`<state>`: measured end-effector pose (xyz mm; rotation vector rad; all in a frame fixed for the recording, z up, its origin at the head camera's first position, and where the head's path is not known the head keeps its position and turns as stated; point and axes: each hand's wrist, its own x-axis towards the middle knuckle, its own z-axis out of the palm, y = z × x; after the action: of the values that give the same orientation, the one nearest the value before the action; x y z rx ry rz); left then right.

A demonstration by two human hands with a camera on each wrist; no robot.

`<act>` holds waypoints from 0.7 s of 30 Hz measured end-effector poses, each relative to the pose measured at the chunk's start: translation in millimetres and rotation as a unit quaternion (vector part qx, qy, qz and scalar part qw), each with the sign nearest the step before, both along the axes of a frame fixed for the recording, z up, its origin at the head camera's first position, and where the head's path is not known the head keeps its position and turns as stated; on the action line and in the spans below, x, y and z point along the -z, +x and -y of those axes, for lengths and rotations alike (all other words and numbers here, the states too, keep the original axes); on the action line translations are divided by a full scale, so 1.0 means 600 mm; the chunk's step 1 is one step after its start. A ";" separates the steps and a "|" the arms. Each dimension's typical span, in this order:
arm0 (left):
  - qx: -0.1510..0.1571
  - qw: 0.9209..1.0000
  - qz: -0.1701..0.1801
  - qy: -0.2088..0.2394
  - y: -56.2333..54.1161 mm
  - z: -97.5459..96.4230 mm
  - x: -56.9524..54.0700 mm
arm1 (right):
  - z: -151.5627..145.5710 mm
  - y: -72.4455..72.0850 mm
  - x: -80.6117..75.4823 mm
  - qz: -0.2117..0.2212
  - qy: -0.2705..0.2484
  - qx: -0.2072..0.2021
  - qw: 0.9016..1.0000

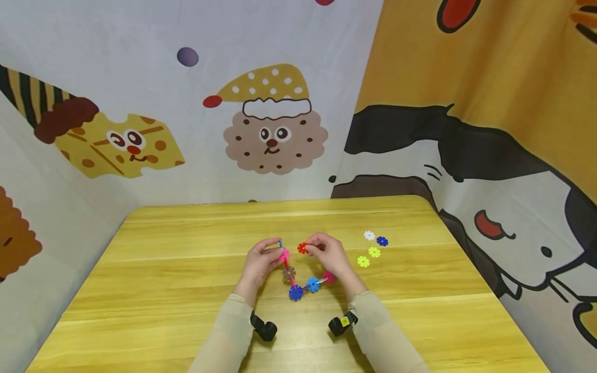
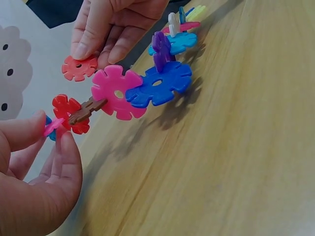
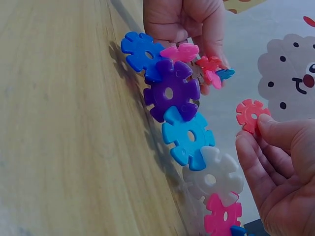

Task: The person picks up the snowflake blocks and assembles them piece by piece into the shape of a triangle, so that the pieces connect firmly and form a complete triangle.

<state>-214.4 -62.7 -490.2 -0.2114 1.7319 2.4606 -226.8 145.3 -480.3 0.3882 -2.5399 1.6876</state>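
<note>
Fingers pinching on both sides! Wide beneath spreads the table (image 1: pixel 154 269). Your left hand (image 1: pixel 256 264) grips the far left end of the chain (image 1: pixel 295 296), which dips near, then bends right. Your right hand (image 1: pixel 332 255) pinches a red disc (image 1: pixel 301 248), just right of that end and apart from it. Farther right on the table lie a white disc (image 1: pixel 369 235), a blue disc (image 1: pixel 382 241) and two lime discs (image 1: pixel 363 261).

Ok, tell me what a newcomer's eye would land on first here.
Probably the bright chain of notched discs over the wooden table, one end pinched by the left hand. Next, the red disc in the right hand, apart from the chain. Behind, a big cartoon animal shows on the right of the backdrop.
</note>
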 end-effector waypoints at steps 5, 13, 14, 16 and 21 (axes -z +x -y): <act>0.006 1.000 -0.001 0.002 0.001 0.001 0.001 | -0.005 -0.001 0.003 0.006 -0.003 0.003 1.000; 0.002 1.000 -0.002 -0.003 -0.001 0.002 0.003 | -0.017 0.003 0.000 0.006 -0.014 0.011 1.000; 0.002 1.000 -0.001 -0.003 -0.001 0.002 0.003 | -0.018 0.003 0.000 0.007 -0.014 0.012 1.000; 0.002 1.000 -0.002 -0.004 0.000 0.002 0.004 | -0.019 0.004 0.000 0.006 -0.012 0.012 1.000; 0.002 1.000 0.000 -0.007 0.000 0.002 0.004 | -0.020 0.004 0.002 0.006 -0.007 0.014 1.000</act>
<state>-214.2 -63.8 -492.5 -0.2082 1.7480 2.4464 -224.4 157.3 -481.6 0.3416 -2.5272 1.7026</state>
